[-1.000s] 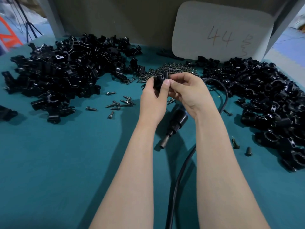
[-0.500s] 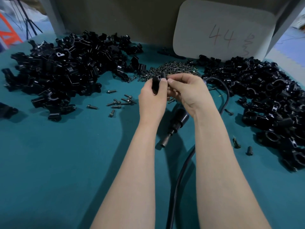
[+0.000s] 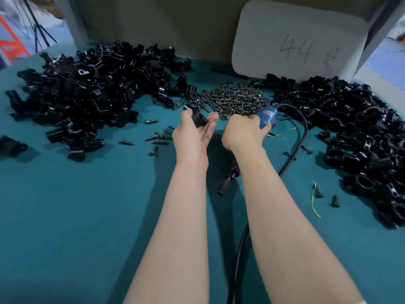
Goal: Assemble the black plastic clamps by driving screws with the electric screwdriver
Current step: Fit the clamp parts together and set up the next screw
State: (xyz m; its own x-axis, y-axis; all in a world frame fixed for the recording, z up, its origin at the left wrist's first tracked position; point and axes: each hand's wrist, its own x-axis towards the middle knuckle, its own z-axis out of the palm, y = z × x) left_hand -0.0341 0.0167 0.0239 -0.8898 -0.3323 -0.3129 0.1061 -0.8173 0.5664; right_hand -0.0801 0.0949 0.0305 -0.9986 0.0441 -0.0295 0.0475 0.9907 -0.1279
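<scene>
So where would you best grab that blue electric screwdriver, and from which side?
Round the thick blue body of the electric screwdriver, from above, as the right hand grips it. Its narrow black tip points toward the person and the cable leaves the far end, so the middle is the wide, free part. The left hand holds a black clamp.

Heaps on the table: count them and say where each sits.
3. A clamp heap on the left, a screw heap in the middle, a second clamp heap on the right. Loose screws lie scattered between. None looks hidden.
</scene>
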